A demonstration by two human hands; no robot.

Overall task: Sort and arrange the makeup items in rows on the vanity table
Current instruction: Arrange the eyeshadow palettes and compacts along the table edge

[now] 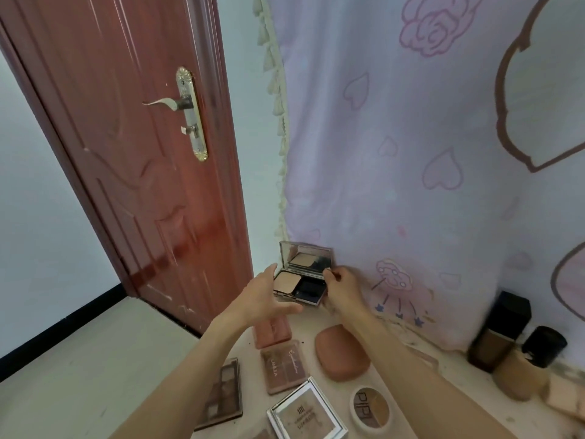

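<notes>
A red door (pixel 133 160) stands far left of the open mirrored compact (pixel 300 282), which sits at the back of the desk (pixel 449 397) against the patterned curtain (pixel 411 153). Left of the compact, the left hand (pixel 264 296) hovers with fingers spread and relaxed, the thumb near the compact's left edge. Nearer the person than the compact lie an eyeshadow palette (pixel 226 394), two pink palettes (pixel 283 365), a square silver case (pixel 305 413), a rounded pink case (pixel 342 351) and a round pot (pixel 371 410). Right of the compact, the right hand (pixel 342 288) pinches its right corner near the hinge. Far right stand foundation bottles (pixel 500 331). The propped lid could snap shut or the compact could tip, since only one corner is gripped.
</notes>
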